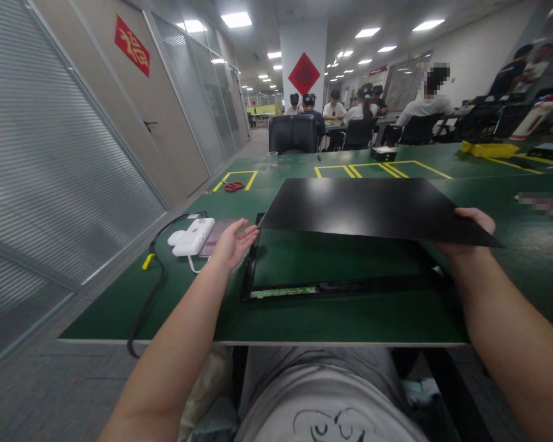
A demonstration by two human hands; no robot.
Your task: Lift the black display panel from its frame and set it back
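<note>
A thin, flat black panel [364, 212] with a dull sheen is held tilted above the table. My right hand [472, 233] grips its right edge, thumb on top and fingers underneath. At the panel's left corner is my left hand [235, 244], its fingers stretched out and fingertips at the edge; whether they touch it I cannot tell. Beneath the panel lies a black rectangular frame [373, 285], partly hidden by it. A green circuit board strip [283, 293] runs along the frame's near side, on the left.
Left of the frame sit a white device [194, 236], a phone-like slab [215, 236] and a black cable [154, 288]. Farther back on the green table [142, 316] are red-handled scissors [234, 186], a clear cup [272, 158] and a yellow tray [488, 150]. Several people sit beyond.
</note>
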